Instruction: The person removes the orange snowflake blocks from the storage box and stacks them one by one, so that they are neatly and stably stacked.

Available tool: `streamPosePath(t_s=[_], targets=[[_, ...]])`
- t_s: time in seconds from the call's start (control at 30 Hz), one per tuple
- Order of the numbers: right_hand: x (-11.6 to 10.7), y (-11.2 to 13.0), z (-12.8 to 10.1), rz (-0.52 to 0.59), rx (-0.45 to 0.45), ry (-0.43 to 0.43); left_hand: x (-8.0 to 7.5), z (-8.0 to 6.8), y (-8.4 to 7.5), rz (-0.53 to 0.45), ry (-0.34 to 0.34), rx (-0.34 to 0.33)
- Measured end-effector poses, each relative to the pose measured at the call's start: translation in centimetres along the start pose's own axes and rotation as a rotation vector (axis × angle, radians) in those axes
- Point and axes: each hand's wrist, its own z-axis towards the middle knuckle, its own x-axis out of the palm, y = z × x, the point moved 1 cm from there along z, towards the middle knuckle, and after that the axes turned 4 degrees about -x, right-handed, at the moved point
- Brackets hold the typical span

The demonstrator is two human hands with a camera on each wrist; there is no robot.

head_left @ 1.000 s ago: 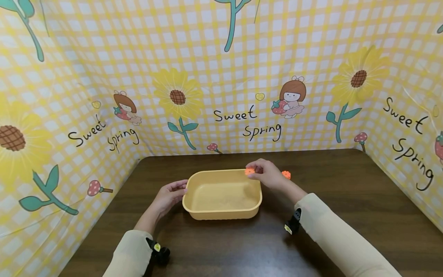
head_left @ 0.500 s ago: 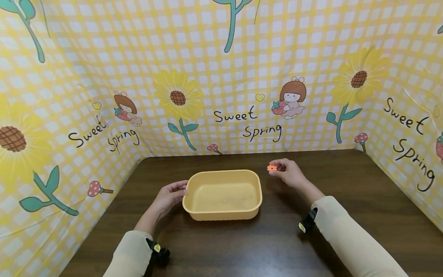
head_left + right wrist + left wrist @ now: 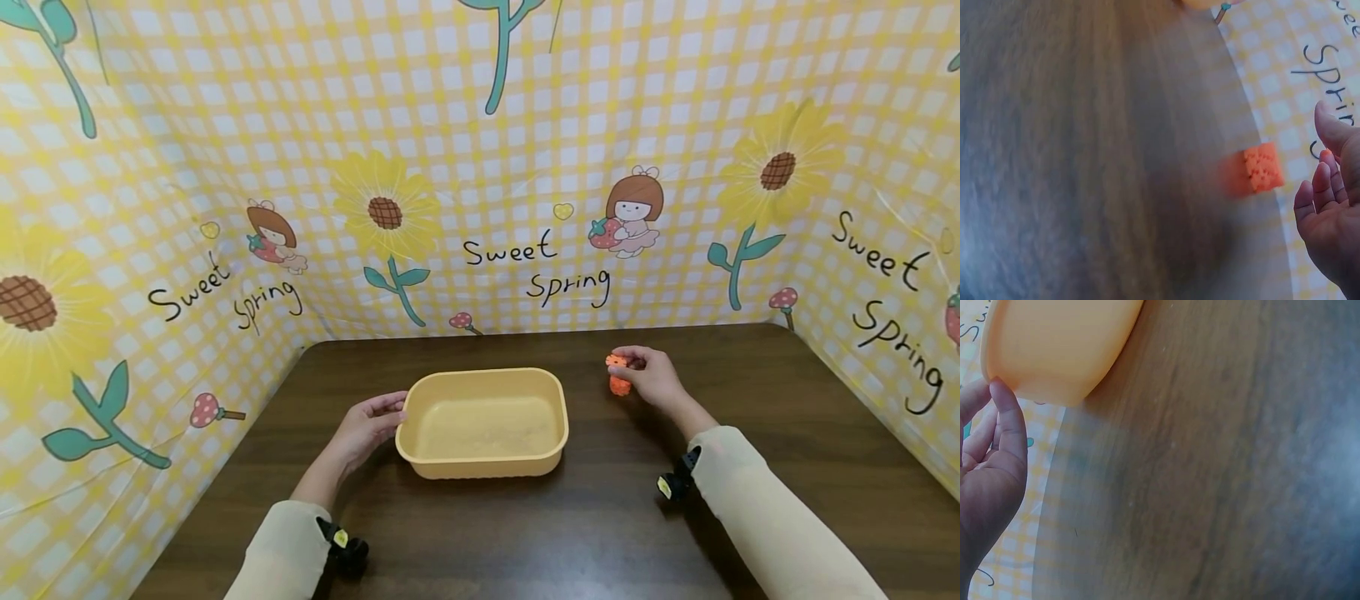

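Note:
A pale yellow rectangular plastic basin (image 3: 480,467) stands on the brown table. My left hand (image 3: 367,429) pinches the basin's left rim; in the left wrist view its thumb (image 3: 1009,419) lies against the rim at a corner. To the right of the basin, my right hand (image 3: 654,379) pinches a small orange notched piece (image 3: 615,362) between thumb and fingers. Just below that piece is an orange block (image 3: 620,387) with notched edges, on the table. In the right wrist view the block (image 3: 1264,167) shows clearly, while fingers hide most of the held piece.
The dark wood table (image 3: 480,542) extends around the basin on all sides. A yellow checked cloth (image 3: 480,167) with printed flowers and words hangs behind the table and along both sides. Both wrists carry a small black camera.
My right hand has moved right with the orange piece, from the basin's back right corner to above the orange block. My left hand and the basin have stayed in place.

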Motion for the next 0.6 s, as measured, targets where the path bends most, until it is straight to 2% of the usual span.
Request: streamPosePath(t_s=[0.23, 0.6], targets=[[-0.1, -1.1, -0.3, 0.001, 0.032, 0.016, 0.1, -0.2, -0.1, -0.005, 0.003, -0.003], [-0.3, -2.0, -0.7, 0.015, 0.061, 0.046, 0.5, -1.0, -1.2, 0.0, 0.027, -0.019]])
